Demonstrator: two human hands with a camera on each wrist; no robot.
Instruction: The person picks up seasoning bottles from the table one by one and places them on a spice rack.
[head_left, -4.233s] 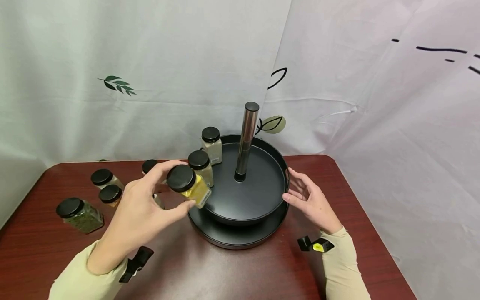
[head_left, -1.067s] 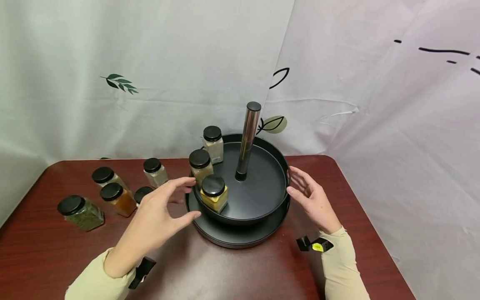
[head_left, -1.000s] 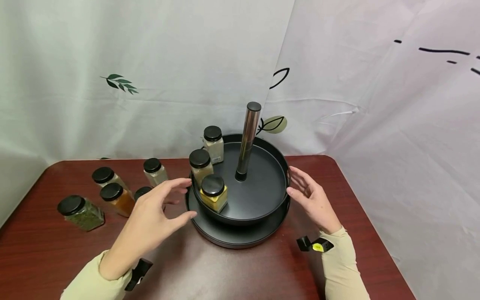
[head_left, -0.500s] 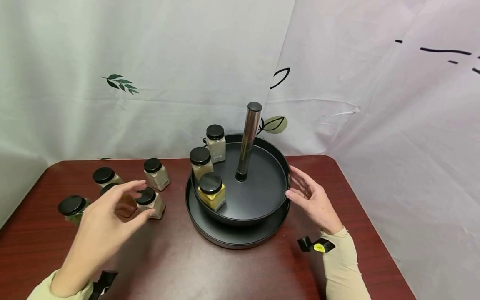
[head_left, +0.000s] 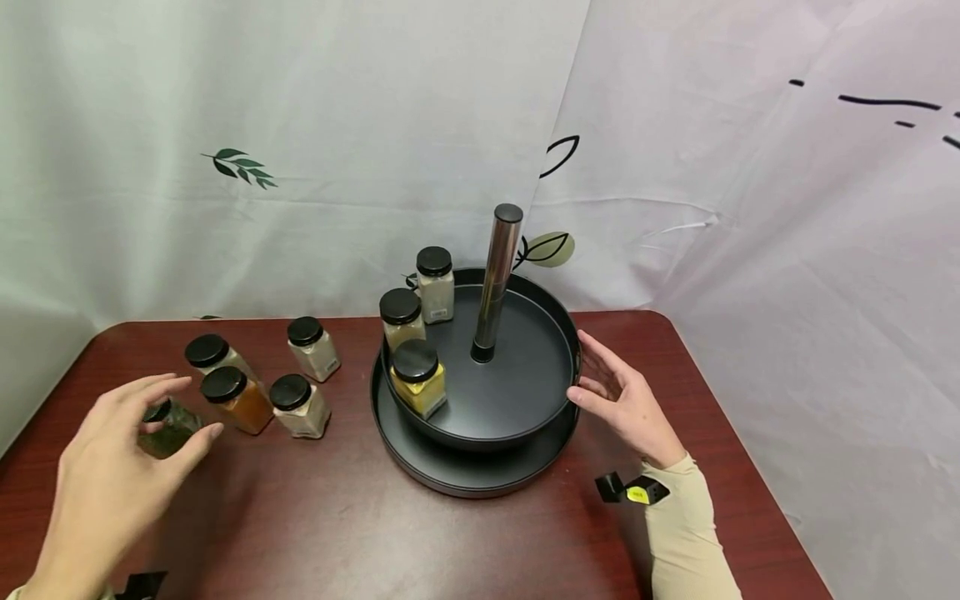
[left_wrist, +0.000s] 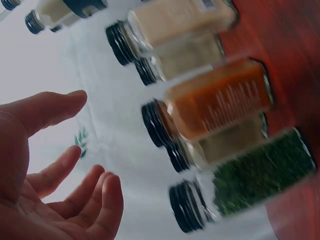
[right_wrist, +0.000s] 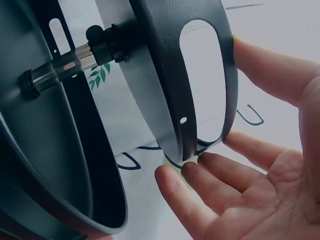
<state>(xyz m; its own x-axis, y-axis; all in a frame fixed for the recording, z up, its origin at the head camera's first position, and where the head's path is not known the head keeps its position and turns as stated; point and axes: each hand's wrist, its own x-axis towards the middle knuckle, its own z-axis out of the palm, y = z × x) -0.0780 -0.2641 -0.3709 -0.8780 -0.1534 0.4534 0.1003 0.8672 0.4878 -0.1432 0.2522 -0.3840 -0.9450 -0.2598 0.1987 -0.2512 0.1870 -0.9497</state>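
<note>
My left hand (head_left: pixel 123 467) hovers by the jar of green herbs (head_left: pixel 178 429), thumb and fingers spread with nothing between them. In the left wrist view this herb jar (left_wrist: pixel 265 172) is apart from the fingertips. My right hand (head_left: pixel 626 400) touches the outer rim of the upper tray (head_left: pixel 517 417) of a black two-tier turntable. Seen from the right wrist, the thumb and fingers (right_wrist: pixel 260 65) meet the rim beside an oval cutout. The upper tray bears a yellow spice jar (head_left: pixel 420 392), a beige spice jar (head_left: pixel 405 333) and a pale spice jar (head_left: pixel 437 293) along its left side.
More black-lidded jars stand left of the turntable: an orange-brown one (head_left: pixel 249 407), a pale one (head_left: pixel 303 414), another pale one (head_left: pixel 318 357) and one behind (head_left: pixel 225 358). A metal post (head_left: pixel 495 283) rises from the tray's middle. White curtains (head_left: pixel 337 167) back the table.
The left hand let go of the yellow spice jar on the upper tray, then moved left to the herb jar. The upper tray has turned slightly clockwise with its jars, the right hand at its rim.
</note>
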